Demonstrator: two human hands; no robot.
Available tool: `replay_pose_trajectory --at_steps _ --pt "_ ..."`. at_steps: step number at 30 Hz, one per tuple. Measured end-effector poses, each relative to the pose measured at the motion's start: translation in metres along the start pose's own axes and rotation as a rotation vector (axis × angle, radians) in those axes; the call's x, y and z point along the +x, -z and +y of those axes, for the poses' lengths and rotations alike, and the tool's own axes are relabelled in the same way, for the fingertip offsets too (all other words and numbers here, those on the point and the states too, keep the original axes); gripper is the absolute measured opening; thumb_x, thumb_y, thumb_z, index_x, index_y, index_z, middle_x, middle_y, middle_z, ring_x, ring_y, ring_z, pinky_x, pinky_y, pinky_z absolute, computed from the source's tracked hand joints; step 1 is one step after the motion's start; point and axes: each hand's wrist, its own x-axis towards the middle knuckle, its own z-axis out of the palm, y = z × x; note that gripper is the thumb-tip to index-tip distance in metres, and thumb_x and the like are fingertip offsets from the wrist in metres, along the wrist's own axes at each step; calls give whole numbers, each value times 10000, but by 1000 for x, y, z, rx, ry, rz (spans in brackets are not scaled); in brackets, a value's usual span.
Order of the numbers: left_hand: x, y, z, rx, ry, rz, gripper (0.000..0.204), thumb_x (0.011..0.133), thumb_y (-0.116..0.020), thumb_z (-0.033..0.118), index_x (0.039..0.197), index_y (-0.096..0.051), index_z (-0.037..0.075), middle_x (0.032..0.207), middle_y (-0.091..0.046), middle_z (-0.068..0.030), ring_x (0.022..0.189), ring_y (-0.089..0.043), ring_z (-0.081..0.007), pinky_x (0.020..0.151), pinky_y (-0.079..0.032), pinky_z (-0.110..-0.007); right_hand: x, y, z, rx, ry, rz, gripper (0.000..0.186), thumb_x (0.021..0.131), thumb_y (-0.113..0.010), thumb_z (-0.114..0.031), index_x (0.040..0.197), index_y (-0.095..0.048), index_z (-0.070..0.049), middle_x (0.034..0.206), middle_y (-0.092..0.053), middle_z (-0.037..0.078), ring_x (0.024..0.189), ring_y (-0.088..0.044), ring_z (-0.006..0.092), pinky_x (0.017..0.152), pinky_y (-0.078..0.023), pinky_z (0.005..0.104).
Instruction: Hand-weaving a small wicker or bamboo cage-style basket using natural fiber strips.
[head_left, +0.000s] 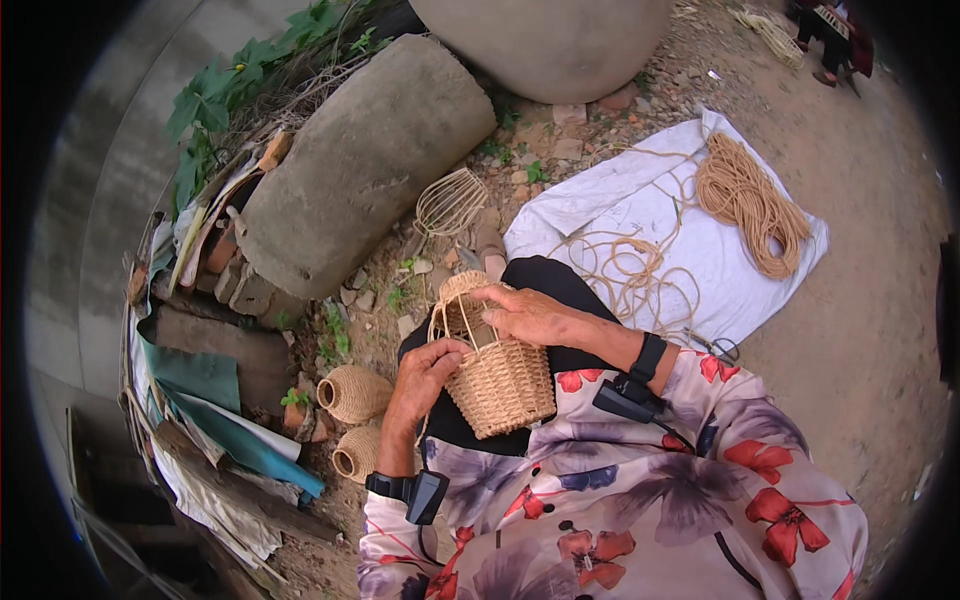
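A partly woven tan basket [505,395] lies tilted on my lap, its closely woven base toward me. Between that part and the woven neck [462,287] runs a gap where bare upright ribs show. My left hand [425,375] is closed at the left edge of the weave, thumb and fingers pressed together there. Over the ribs and neck on the right side reaches my right hand [525,315], its fingers curled onto the basket. Some fingertips are hidden inside the gap. A loose strand hangs down beside my left hand.
A coil of tan cord [750,205] and loose loops [635,270] lie on a white sheet [560,215] at right. Two finished woven vessels [355,393] stand at left. Ahead are a bare frame [452,202], a concrete cylinder [370,160] and rubble. Another person [835,45] sits far right.
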Motion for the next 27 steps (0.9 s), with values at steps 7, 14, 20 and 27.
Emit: replay_pose_trajectory --at_steps 7,14,20,27 --pt "-2 -8 7 -72 -52 70 160 910 -546 116 986 -642 12 795 -619 -23 721 -550 -102 654 -449 -255 -11 10 -8 59 -45 -37 435 983 -449 -299 1365 -430 -93 753 -616 115 546 -558 151 501 -455 299" --pt "-2 -10 10 -237 -17 68 91 897 -559 78 980 -549 42 749 -578 -6 688 -521 -71 601 -416 -229 -13 7 -11 -66 -75 23 256 897 -573 -231 1081 -601 -55 724 -622 96 570 -594 173 553 -475 329" --pt "-1 -11 13 -156 -67 80 96 889 -550 69 969 -573 22 759 -599 -23 709 -560 -94 646 -452 -253 -16 19 -11 124 -202 -147 178 897 -603 -210 970 -646 -53 706 -589 30 525 -537 103 476 -422 279" --pt "1 -9 9 -82 -121 79 98 899 -567 92 972 -590 31 767 -589 2 684 -531 -72 604 -427 -224 -18 12 -10 285 -216 -155 182 878 -670 -210 923 -676 -34 675 -571 -30 500 -475 36 432 -364 212"
